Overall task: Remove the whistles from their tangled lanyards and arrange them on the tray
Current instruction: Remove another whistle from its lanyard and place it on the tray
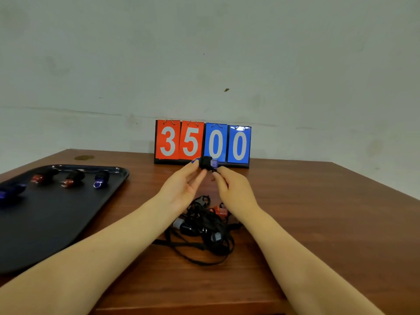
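A black whistle with a blue mouthpiece [208, 163] is held up above the table between both hands. My left hand [185, 185] pinches its left side with the fingertips. My right hand [231, 187] pinches at its lower right, where a black clip or cord end shows. Under the hands lies a tangle of black lanyards [204, 228] with a red whistle [220, 210] and grey-tipped whistles [179, 222] caught in it. The black tray [56, 219] at left holds several whistles in a row: red-tipped ones [37, 178] [68, 182] and blue ones [101, 180] [11, 192].
A flip scoreboard [202, 143] reading 35 and 00 stands at the table's far edge against the wall. The wooden table [306, 212] stretches to the right of the lanyards. A small round stain [84, 157] marks the far left corner.
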